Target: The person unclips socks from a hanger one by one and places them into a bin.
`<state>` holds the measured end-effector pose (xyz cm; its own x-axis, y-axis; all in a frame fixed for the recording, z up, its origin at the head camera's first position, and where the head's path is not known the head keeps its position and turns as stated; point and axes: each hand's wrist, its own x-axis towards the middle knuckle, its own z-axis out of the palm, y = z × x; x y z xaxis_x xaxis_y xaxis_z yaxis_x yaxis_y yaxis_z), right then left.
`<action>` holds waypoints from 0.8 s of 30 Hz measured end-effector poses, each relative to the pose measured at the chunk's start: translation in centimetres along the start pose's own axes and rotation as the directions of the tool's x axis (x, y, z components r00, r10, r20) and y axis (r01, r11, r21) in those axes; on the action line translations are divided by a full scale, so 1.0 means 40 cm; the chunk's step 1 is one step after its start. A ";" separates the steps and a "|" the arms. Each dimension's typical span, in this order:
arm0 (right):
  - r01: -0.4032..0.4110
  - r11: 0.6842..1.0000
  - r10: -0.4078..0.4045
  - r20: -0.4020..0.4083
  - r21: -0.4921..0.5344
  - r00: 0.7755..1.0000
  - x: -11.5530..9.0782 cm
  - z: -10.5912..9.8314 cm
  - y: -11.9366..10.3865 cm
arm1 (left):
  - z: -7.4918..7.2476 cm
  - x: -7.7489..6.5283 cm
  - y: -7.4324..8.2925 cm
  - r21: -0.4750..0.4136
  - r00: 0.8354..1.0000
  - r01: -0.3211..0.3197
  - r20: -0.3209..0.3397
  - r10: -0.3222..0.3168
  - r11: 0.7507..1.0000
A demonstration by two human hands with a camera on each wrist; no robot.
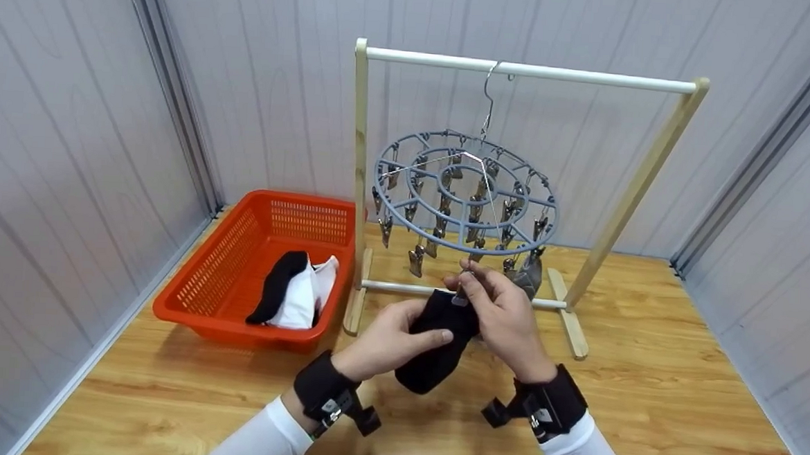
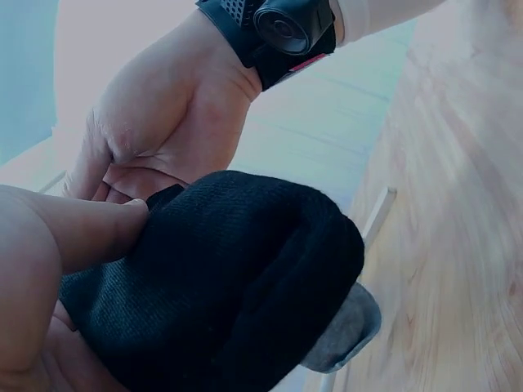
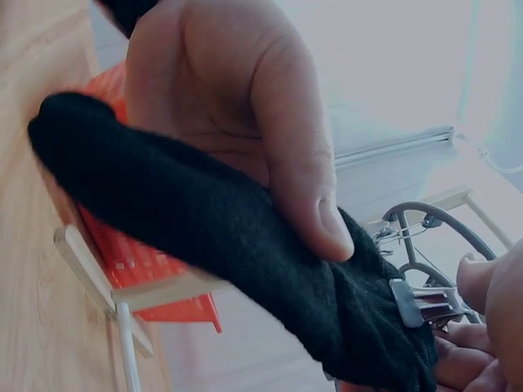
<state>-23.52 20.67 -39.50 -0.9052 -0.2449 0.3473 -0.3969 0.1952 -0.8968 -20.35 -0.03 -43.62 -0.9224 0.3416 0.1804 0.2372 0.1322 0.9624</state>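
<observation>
A black sock [image 1: 441, 340] is between my hands, just below the front rim of the round clip hanger [image 1: 462, 225]. My left hand [image 1: 393, 339] grips it, thumb lying across the fabric; in the left wrist view the sock [image 2: 229, 278] looks thick and ribbed. My right hand [image 1: 508, 315] pinches a metal clip [image 1: 462, 296] at the sock's upper edge. The right wrist view shows the clip [image 3: 406, 303] with its flat jaw over the fabric. A grey sock [image 1: 529, 274] hangs from the hanger just behind my right hand, partly covered by it.
The hanger hooks onto the white bar of a wooden rack [image 1: 531, 70], with several clips dangling. At the left stands an orange basket [image 1: 197, 282] holding a black and white bundle of fabric [image 1: 299, 298]. Panelled walls [image 1: 301, 97] enclose the wooden tabletop [image 1: 673, 408].
</observation>
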 end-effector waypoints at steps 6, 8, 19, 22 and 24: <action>-0.022 0.998 0.023 -0.014 0.064 1.000 -0.004 0.003 -0.003 | -0.001 0.001 -0.001 -0.013 1.000 -0.006 0.012 0.006 1.000; -0.012 0.998 0.013 -0.022 0.064 1.000 -0.005 0.004 -0.005 | -0.003 0.001 -0.001 -0.011 1.000 -0.006 0.010 0.007 1.000; 0.086 0.996 -0.085 -0.091 0.001 0.992 -0.009 -0.004 -0.003 | -0.014 0.001 0.000 0.015 1.000 -0.011 0.016 0.011 1.000; 0.099 0.995 -0.098 -0.088 -0.002 0.991 -0.012 -0.006 -0.004 | -0.015 0.000 0.000 0.021 1.000 -0.014 0.019 0.014 1.000; 0.106 0.994 -0.105 -0.087 0.004 0.991 -0.013 -0.008 -0.004 | -0.016 -0.003 0.000 0.023 1.000 -0.012 0.018 0.011 1.000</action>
<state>-23.02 21.08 -39.47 -0.8681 -0.1808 0.4623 -0.4901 0.1642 -0.8560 -20.46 -0.68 -43.51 -0.9139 0.3600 0.1874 0.2549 0.1496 0.9553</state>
